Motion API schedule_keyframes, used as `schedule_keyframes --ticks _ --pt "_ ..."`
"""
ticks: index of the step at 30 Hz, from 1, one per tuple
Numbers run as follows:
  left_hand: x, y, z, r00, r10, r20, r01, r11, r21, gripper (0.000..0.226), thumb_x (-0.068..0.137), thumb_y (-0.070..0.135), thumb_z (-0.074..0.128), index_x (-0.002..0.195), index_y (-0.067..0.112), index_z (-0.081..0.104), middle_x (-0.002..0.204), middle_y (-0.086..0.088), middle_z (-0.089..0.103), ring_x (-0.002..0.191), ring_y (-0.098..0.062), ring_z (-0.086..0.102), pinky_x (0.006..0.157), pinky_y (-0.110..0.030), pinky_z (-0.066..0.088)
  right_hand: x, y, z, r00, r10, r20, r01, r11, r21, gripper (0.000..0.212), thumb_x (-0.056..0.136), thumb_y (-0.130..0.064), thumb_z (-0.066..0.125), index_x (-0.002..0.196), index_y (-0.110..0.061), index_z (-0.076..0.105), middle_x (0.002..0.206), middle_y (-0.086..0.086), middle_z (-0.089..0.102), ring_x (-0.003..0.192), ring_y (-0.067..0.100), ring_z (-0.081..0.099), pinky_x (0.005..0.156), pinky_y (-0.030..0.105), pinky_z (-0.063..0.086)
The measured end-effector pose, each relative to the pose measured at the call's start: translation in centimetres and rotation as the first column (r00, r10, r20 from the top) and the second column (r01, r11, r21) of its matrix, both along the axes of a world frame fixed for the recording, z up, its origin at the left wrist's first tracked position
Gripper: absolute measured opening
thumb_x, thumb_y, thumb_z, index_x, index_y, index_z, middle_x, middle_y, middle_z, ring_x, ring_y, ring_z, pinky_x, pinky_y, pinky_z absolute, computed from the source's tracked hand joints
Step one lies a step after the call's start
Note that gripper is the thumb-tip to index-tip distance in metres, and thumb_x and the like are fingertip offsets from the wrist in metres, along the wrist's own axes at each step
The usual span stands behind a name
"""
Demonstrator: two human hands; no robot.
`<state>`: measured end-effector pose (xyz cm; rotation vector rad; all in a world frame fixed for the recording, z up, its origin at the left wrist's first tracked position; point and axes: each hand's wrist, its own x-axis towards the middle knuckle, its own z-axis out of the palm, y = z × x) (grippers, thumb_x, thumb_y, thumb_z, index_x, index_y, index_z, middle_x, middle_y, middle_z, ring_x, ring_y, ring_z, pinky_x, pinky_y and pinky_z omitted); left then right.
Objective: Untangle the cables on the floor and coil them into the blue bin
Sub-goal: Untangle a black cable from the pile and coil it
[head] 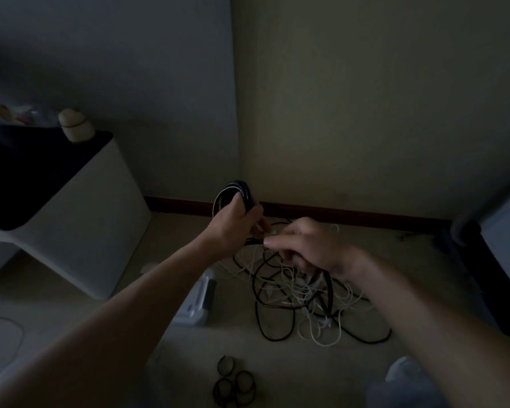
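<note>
The left hand grips a coil of black cable, with the loop standing up toward 12 o'clock. The right hand sits just beside it at 3 o'clock with its fingers curled. The room is too dim to tell whether it pinches anything. The tangle sprawls on the floor at 6 o'clock from the right hand, which is the nearer one. I judge that the next length must feed upward toward 11 o'clock, into the coil.

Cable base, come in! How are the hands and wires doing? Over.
Left hand grips coiled black cable. Right hand grips strands of black-and-white cable tangle on floor. Blue bin not seen.
</note>
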<state>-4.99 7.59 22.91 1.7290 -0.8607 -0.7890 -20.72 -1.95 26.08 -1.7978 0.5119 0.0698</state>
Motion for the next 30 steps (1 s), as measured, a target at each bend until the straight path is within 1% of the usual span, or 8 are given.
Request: schedule_keyframes --ticks 2,4,9,12,15,21,27,30 --pt "0.3 0.3 -0.2 1.000 -0.010 0.022 0.009 0.999 0.052 0.030 0.089 0.033 0.057 0.099 0.005 0.051 0.088 -0.018 0.072 0.079 -0.039 0.070 0.080 -0.057 0.057 -0.5 -0.7 0.6 0.999 0.024 0.027 -0.027 0.994 0.104 0.033 0.096 -0.029 0.060 0.075 -0.005 0.069 0.045 0.001 0.032 0.039 0.014 0.022 0.045 0.025 0.020" --pt "0.4 0.3 -0.1 0.997 -0.080 0.019 0.078 0.993 0.094 0.028 0.097 0.024 0.057 0.105 -0.002 0.053 0.088 -0.021 0.068 0.069 -0.032 0.069 0.065 -0.050 0.060 -0.9 -1.3 0.9 0.999 0.013 0.047 -0.016 0.998 0.067 0.027 0.097 -0.025 0.060 0.082 -0.006 0.073 0.046 -0.004 0.032 0.040 0.011 0.024 0.045 0.026 0.020" --pt "-0.3 0.5 0.5 0.964 -0.256 -0.069 0.263 0.957 0.122 0.025 0.104 0.023 0.046 0.094 0.001 0.054 0.056 -0.010 0.051 0.044 -0.024 0.044 0.041 -0.026 0.036 -1.1 -2.3 0.2 0.948 -0.179 0.263 0.226 0.961 -0.159 0.011 0.079 -0.026 0.082 0.076 -0.018 0.075 0.063 -0.010 0.066 0.063 0.002 0.060 0.066 0.025 0.045" --pt "-1.2 0.7 1.5 0.927 -0.297 -0.229 0.323 0.943 0.085 0.039 0.106 0.033 0.033 0.091 0.005 0.056 0.051 -0.007 0.039 0.038 -0.015 0.032 0.039 -0.024 0.025 -1.2 -3.1 0.1 0.887 -0.246 0.391 0.332 0.928 -0.169 0.027 0.064 -0.034 0.088 0.073 -0.015 0.070 0.062 -0.011 0.064 0.060 0.002 0.058 0.061 0.020 0.045" --pt "-2.1 0.9 2.2 0.847 -0.361 -0.391 0.395 0.919 0.007 0.054 0.100 0.055 0.035 0.090 0.006 0.055 0.049 -0.005 0.031 0.036 -0.015 0.025 0.041 -0.026 0.018 -1.2 -3.3 0.1 0.849 -0.262 0.460 0.371 0.914 -0.164 0.020 0.071 -0.027 0.086 0.075 -0.016 0.070 0.062 -0.011 0.064 0.059 0.001 0.057 0.057 0.014 0.044" --pt "-2.7 1.3 2.7 0.763 -0.500 -0.410 0.493 0.860 -0.131 0.036 0.100 0.025 0.047 0.067 0.012 0.049 0.045 -0.002 0.033 0.034 -0.015 0.026 0.045 -0.035 0.015 -0.8 -3.6 -0.9 0.852 -0.280 0.442 0.392 0.901 -0.184 0.006 0.088 -0.024 0.073 0.083 -0.023 0.071 0.079 -0.008 0.071 0.080 0.006 0.066 0.073 0.018 0.049" --pt "-2.4 1.5 2.5 0.676 -0.487 -0.552 0.440 0.869 -0.228 0.023 0.097 0.027 0.048 0.085 0.008 0.049 0.047 0.000 0.036 0.033 -0.011 0.032 0.041 -0.024 0.025 -0.3 -2.5 -1.7 0.864 -0.349 0.363 0.318 0.937 0.144 0.013 0.098 -0.018 0.058 0.086 -0.018 0.054 0.071 0.009 0.040 0.056 0.011 0.042 0.049 0.023 0.033" --pt "-2.3 1.5 2.5 0.637 -0.467 -0.613 0.390 0.881 -0.266 0.022 0.096 0.027 0.048 0.083 0.009 0.046 0.044 0.004 0.034 0.031 -0.009 0.029 0.040 -0.020 0.029 -0.1 -2.1 -1.6 0.842 -0.386 0.376 0.324 0.920 0.220 0.013 0.098 -0.016 0.056 0.085 -0.017 0.055 0.066 0.000 0.044 0.057 0.010 0.043 0.049 0.023 0.035"
